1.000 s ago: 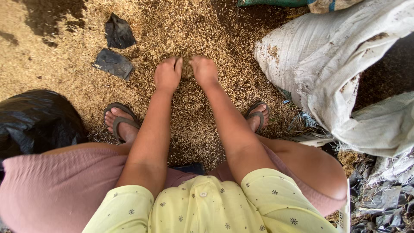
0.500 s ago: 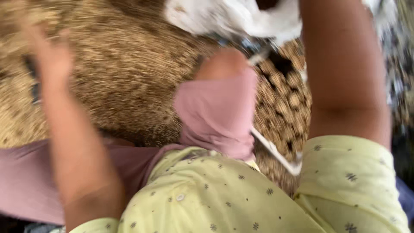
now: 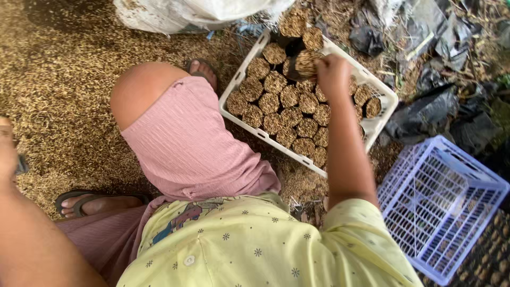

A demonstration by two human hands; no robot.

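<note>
My right hand [image 3: 333,73] reaches into a white plastic crate [image 3: 378,126] and grips a small black bag filled with husk [image 3: 305,62], held just above the back rows. Several more filled bags [image 3: 287,114] stand upright and tightly packed in the crate. My left hand [image 3: 7,151] sits at the far left edge over the husk-covered ground [image 3: 64,95]. It is mostly cut off, with a dark scrap [image 3: 22,165] beside it. I am squatting, and my pink-clad knee [image 3: 175,133] rises between the two arms.
A lavender plastic crate [image 3: 443,204] stands at the right, close to my elbow. Crumpled black plastic bags [image 3: 425,114] lie behind it. A white sack [image 3: 180,13] lies at the top. My sandalled feet [image 3: 98,202] rest on the husk.
My view has swung right from the husk pile to the white crate. My right hand has left the husk and now holds a filled bag over the crate; my left hand stayed at the left.
</note>
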